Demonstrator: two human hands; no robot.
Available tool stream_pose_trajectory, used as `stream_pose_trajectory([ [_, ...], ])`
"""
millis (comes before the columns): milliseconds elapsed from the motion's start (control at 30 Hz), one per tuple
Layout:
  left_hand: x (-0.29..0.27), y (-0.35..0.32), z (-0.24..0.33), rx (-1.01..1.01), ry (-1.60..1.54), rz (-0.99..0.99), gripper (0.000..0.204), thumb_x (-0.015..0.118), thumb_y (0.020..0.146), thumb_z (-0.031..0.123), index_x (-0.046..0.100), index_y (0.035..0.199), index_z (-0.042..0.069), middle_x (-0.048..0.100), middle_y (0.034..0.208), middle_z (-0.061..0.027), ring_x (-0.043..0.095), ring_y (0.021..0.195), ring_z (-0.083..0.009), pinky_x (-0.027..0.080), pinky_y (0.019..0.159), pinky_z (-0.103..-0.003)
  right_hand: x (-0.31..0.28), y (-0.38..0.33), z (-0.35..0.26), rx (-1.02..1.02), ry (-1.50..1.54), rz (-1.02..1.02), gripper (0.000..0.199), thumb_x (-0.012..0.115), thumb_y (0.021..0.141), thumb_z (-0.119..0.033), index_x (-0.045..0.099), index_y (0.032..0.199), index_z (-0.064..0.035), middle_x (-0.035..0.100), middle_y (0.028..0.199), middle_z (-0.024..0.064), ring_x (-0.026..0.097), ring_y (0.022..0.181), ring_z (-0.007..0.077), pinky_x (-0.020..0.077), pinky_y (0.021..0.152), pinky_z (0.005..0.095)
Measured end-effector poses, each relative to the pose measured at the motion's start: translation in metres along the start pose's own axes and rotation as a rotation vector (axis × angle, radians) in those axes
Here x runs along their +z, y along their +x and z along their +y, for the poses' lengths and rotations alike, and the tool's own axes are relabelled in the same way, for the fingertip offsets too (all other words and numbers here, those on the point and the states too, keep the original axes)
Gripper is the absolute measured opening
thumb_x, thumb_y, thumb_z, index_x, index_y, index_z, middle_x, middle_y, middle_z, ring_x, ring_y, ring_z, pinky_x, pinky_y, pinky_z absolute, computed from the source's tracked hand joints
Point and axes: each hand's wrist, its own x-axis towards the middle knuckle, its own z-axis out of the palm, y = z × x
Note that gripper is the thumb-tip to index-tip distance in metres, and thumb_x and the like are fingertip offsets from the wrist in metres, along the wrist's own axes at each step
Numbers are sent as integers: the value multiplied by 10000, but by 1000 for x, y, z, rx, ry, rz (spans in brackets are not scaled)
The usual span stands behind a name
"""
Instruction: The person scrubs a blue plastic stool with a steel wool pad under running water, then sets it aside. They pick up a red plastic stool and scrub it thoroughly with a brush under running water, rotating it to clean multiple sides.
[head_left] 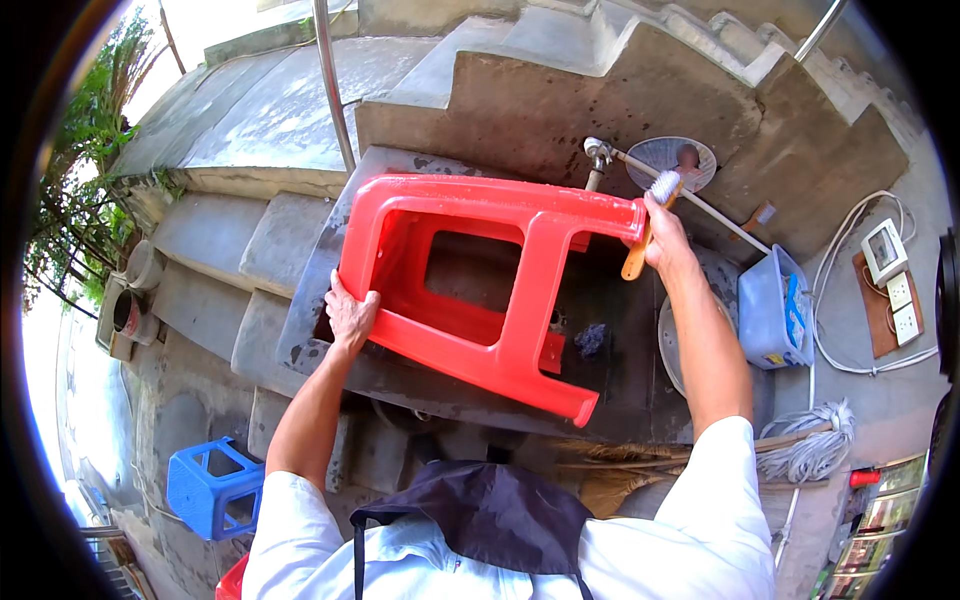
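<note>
A wet red plastic stool (pixel 515 285) lies tipped on its side across the concrete sink, its legs pointing right. My left hand (pixel 350 312) is closed on the stool's left end, thumb on the near face. With my right hand (pixel 665 235) I grip a scrubbing brush (pixel 636 258) that has an orange handle and white bristles. The brush crosses the tip of the stool's far leg, where my right hand is very close; whether the fingers also hold the leg is hidden. Below the stool, a dark scouring pad (pixel 591 340) rests on the sink bottom.
A tap (pixel 597 152) and a pale strainer (pixel 652 160) are behind the sink. To the right stand a blue plastic box (pixel 768 310), wall sockets (pixel 902 305) and a mop (pixel 825 440). Concrete steps (pixel 215 235) and a blue stool (pixel 212 490) are at left.
</note>
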Motion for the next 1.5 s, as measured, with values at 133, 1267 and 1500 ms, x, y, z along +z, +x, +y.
stream_pose_trajectory([
  [133, -9, 0, 42, 20, 173, -4, 1018, 728, 707, 430, 290, 1584, 153, 493, 1302, -260, 491, 1238, -456, 407, 1049, -557, -26, -44, 9, -140, -696, 119, 421, 563, 1020, -434, 567, 1204, -56, 690, 907, 113, 700, 728, 227, 577, 589, 386],
  [1267, -13, -11, 55, 140, 251, 100, 761, 705, 783, 441, 527, 1474, 178, 565, 1292, -220, 553, 1213, -395, 449, 1024, -511, 65, -54, 44, -808, -1980, -464, 480, 514, 1024, -367, 505, 1489, -247, 633, 984, 246, 702, 784, 417, 571, 641, 525],
  [1500, -11, -13, 59, 129, 285, 86, 755, 678, 799, 467, 527, 1480, 177, 551, 1324, -214, 544, 1240, -391, 443, 1037, -507, 4, -159, 35, -698, -1738, -295, 449, 629, 981, -347, 592, 1418, -249, 603, 909, 181, 683, 800, 388, 556, 686, 488],
])
